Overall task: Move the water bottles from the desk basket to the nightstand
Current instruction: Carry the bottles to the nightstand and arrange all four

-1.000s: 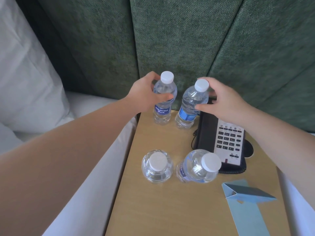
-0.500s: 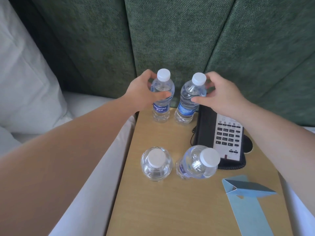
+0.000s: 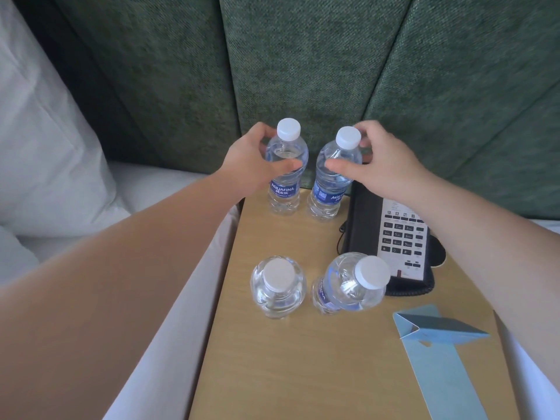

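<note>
Both-handed: left hand [image 3: 247, 165] grips one clear water-filled plastic bottle [image 3: 286, 168], right hand [image 3: 383, 165] another [image 3: 333, 177]; nearer than the hands, two more [image 3: 277, 287] [image 3: 351, 283] stand on the wooden tabletop [image 3: 303, 359].

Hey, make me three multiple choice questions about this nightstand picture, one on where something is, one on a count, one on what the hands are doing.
1. Where is the telephone?
A. right of the bottles
B. on the pillow
C. left of the bottles

2. How many water bottles stand on the nightstand?
A. two
B. four
C. six

3. What are the hands doing?
A. hanging idle
B. each gripping a far bottle
C. dialing

Answers: 1 A, it lies along the right side. 2 B, two far, two near. 3 B, left hand grips the far left bottle, right hand the far right bottle.
</note>
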